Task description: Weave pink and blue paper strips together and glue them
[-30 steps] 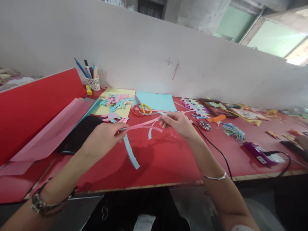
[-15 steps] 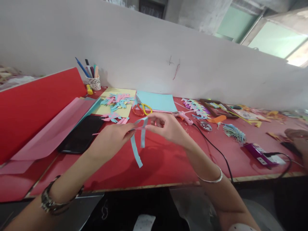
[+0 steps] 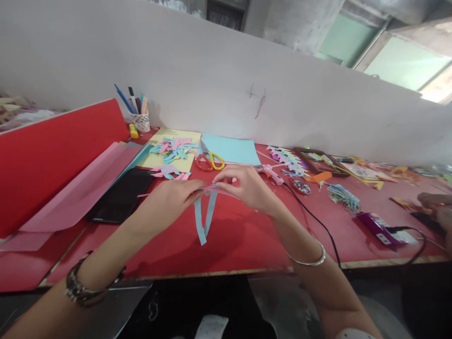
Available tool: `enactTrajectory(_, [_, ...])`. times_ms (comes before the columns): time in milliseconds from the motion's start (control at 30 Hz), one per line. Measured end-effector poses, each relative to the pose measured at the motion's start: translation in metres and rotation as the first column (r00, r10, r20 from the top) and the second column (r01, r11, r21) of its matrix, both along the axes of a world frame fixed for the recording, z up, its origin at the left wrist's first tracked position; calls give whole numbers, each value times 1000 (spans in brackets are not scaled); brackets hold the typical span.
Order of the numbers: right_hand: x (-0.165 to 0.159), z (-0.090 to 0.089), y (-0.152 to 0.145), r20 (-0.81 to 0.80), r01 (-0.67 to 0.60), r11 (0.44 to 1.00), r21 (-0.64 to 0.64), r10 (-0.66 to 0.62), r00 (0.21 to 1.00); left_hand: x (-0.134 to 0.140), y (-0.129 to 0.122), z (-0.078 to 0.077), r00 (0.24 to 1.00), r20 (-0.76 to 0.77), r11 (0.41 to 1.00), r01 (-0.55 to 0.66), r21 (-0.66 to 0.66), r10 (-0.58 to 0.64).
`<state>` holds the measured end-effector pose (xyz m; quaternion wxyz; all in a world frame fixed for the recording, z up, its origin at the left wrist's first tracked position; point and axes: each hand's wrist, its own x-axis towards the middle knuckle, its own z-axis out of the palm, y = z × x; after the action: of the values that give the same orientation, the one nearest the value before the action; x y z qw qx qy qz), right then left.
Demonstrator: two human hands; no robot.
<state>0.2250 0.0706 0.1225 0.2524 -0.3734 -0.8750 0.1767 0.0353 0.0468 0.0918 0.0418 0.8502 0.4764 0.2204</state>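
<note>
Above the red table, my left hand [image 3: 176, 195] pinches a pink paper strip [image 3: 226, 192] together with a light blue paper strip [image 3: 199, 221]. Opposite it, my right hand [image 3: 243, 183] has thumb and fingers closed on the strips where they cross. Both ends of the blue strip hang below my fingers and come together in a narrow V. One pink end pokes out to the left of my left hand, another under my right fingers. Exactly how the strips are folded between my fingertips is hidden.
Behind my hands lie scissors [image 3: 211, 161], cut strips [image 3: 173, 149] and a blue sheet [image 3: 231, 148]. A black phone [image 3: 118, 197] is at left. The pink glue gun [image 3: 271, 173] trails a cord [image 3: 318, 219] toward a purple power box [image 3: 381, 229]. Another person's hand [image 3: 436, 202] is at far right.
The blue strip's hanging ends have swung from apart to meeting at the bottom. My right fingers have shifted slightly left, closer to my left fingertips, and the pink strip now shows under them.
</note>
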Motion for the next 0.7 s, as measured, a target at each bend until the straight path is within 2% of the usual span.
enactTrajectory(267, [0,4,1,13,62,996,70,-63,998,0,3,3,999,39,999,-27,-29,28])
enactTrajectory(367, [4,6,1,60,43,997,66,-47,997,-2,4,2,997,80,1000,-18,-20,19])
enactTrajectory(700, [-1,8,1,142,-4,996,84,-8,990,-3,4,8,990,140,993,14,-120,3])
